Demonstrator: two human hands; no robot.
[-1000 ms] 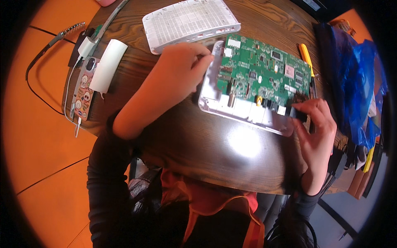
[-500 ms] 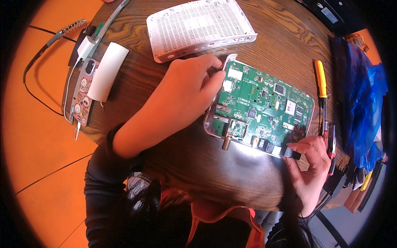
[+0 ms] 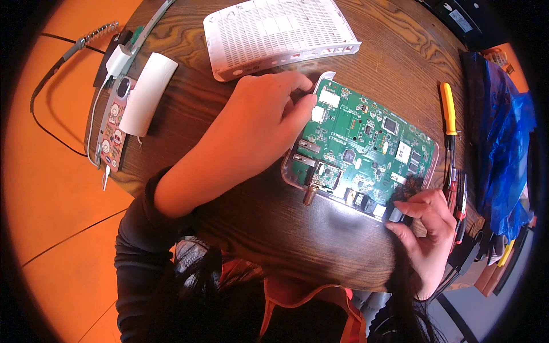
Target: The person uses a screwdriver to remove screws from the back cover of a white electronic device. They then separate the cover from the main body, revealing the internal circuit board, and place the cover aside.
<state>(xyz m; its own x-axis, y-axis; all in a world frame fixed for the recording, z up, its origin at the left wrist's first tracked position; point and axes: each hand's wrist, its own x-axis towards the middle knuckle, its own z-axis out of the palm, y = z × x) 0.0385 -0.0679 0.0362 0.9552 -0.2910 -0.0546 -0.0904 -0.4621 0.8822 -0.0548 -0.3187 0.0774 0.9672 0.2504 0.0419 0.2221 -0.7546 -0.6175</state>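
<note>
A green circuit board sits in a shallow white casing half, tilted on the wooden table in front of me. At its upper left corner, my left hand is closed, thumb and fingers pinching the casing's edge. My right hand pinches at the lower right corner of the board, beside a grey block-like connector. Part of that corner is hidden by the fingers. Along the near edge runs a row of ports, with a brass coaxial connector sticking out at the left.
A white vented cover lies beyond the board. On the left are a white roll, a phone in a patterned case and a spring-shaped iron holder. A yellow-handled screwdriver and blue plastic bag lie right.
The view has shifted slightly. My right fingers have moved a little around the board's corner, and the dark piece that showed beside them is now mostly hidden. My left hand keeps its hold.
</note>
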